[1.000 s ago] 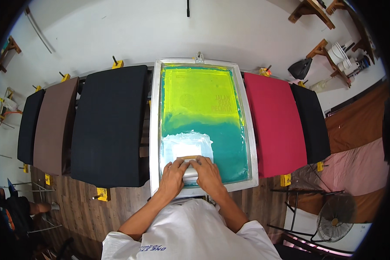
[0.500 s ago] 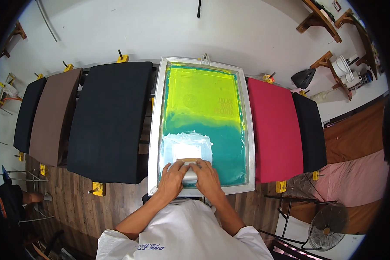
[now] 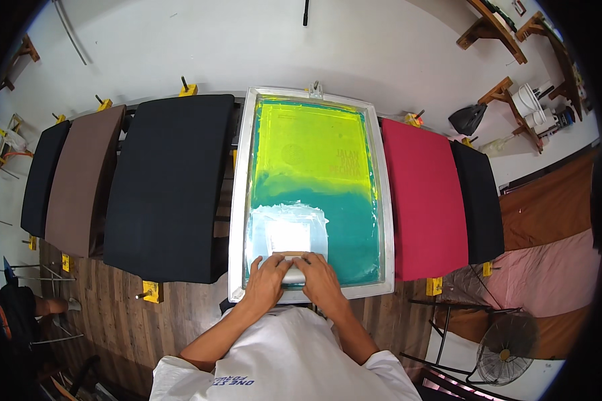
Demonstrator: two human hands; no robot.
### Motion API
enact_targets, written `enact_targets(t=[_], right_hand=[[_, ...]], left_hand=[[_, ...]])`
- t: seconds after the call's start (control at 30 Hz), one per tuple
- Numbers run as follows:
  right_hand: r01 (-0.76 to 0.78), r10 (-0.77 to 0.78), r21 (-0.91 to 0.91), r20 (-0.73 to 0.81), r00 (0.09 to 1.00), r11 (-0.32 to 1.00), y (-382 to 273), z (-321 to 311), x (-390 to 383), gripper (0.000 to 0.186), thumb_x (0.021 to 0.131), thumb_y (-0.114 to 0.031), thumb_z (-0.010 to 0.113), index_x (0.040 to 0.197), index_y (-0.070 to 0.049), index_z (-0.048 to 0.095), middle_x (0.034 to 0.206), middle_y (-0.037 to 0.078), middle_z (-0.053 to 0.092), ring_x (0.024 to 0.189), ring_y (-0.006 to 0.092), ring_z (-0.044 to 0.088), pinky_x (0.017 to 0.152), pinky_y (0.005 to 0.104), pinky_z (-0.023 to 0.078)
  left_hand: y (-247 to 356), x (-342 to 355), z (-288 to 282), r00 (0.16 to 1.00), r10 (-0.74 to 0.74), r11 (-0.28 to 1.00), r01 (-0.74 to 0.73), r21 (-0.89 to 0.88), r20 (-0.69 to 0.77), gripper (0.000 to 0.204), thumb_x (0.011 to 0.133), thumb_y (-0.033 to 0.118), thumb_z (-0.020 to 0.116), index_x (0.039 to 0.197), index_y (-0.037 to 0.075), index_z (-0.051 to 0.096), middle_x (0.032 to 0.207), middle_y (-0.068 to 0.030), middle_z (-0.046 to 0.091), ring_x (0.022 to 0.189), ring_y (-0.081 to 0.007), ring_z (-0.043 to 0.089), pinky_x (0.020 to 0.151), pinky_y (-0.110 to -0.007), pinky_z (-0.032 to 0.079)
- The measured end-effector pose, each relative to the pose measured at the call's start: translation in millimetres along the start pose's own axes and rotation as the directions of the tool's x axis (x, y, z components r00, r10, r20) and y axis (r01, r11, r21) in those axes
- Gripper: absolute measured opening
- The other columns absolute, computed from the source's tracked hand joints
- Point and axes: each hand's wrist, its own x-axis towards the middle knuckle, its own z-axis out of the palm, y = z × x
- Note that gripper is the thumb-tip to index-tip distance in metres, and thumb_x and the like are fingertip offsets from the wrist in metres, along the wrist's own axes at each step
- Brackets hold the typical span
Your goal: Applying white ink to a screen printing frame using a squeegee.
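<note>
Both my hands grip a squeegee [image 3: 292, 272] with a grey body and a tan edge at the near end of a framed printing screen. My left hand [image 3: 266, 281] is closed on its left part, my right hand [image 3: 320, 281] on its right part. The tool's lower blade is hidden. The screen's metal frame [image 3: 384, 207] surrounds a mesh [image 3: 348, 227] that is yellow-green at the far end and teal nearer me. White ink [image 3: 264, 224] covers a patch on the near left, around a bright white rectangle [image 3: 289, 235] just beyond the squeegee.
Left of the screen stand a wide black fabric-covered platen [image 3: 167, 187], a brown one [image 3: 83, 180] and a narrow black one [image 3: 43, 180]. A red platen [image 3: 425, 200] and another black one [image 3: 478, 204] stand right. A fan [image 3: 507, 347] is at lower right; wall shelves [image 3: 495, 40] hang upper right.
My hands and the squeegee have slid a little toward me, so slightly more of the white rectangle shows beyond the tool. Both hands keep their grip.
</note>
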Motion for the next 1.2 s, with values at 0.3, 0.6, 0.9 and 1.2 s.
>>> enact_targets(t=[0.3, 0.6, 0.9, 1.2], right_hand=[[0.020, -0.021, -0.013, -0.046, 0.999, 1.000, -9, -8, -3, 0.062, 0.063, 0.013, 0.064, 0.123, -0.001, 0.061, 0.126, 0.019, 0.057, 0.120, 0.0359, 0.051, 0.099, 0.0440, 0.043], [0.036, -0.035, 0.006, -0.079, 0.996, 0.999, -5, 3, -13, 0.053, 0.068, 0.013, 0.060, 0.119, -0.001, 0.063, 0.122, 0.020, 0.059, 0.117, 0.0361, 0.054, 0.093, 0.0449, 0.046], [0.001, 0.001, 0.032, -0.057, 0.998, 1.000, -14, 4, -22, 0.053, 0.069, 0.014, 0.057, 0.119, -0.001, 0.063, 0.124, 0.020, 0.060, 0.119, 0.0366, 0.053, 0.095, 0.0455, 0.044], [-0.004, 0.007, 0.034, -0.075, 0.997, 0.999, -12, 11, -29, 0.053, 0.068, 0.014, 0.060, 0.119, 0.000, 0.063, 0.123, 0.020, 0.059, 0.117, 0.0371, 0.054, 0.095, 0.0457, 0.046]], left_hand=[[6, -6, -1, 0.991, 0.045, 0.999, -0.045, 0.009, -0.122, 0.058, 0.067, -0.011, 0.062, 0.124, 0.002, 0.060, 0.126, -0.0208, 0.059, 0.122, -0.0344, 0.053, 0.108, -0.056, 0.030], [2, -17, 9, 0.996, 0.021, 0.999, -0.019, 0.025, -0.084, 0.058, 0.068, -0.011, 0.061, 0.125, 0.002, 0.059, 0.127, -0.0207, 0.059, 0.123, -0.0328, 0.055, 0.109, -0.058, 0.028], [9, -25, 1, 0.999, 0.022, 0.999, -0.021, 0.040, -0.038, 0.059, 0.068, -0.010, 0.062, 0.126, 0.002, 0.059, 0.127, -0.0200, 0.059, 0.122, -0.0327, 0.055, 0.109, -0.060, 0.026], [5, -31, 9, 0.999, 0.024, 1.000, -0.024, 0.012, -0.025, 0.058, 0.068, -0.010, 0.064, 0.124, 0.002, 0.060, 0.124, -0.0191, 0.060, 0.121, -0.0325, 0.055, 0.110, -0.059, 0.026]])
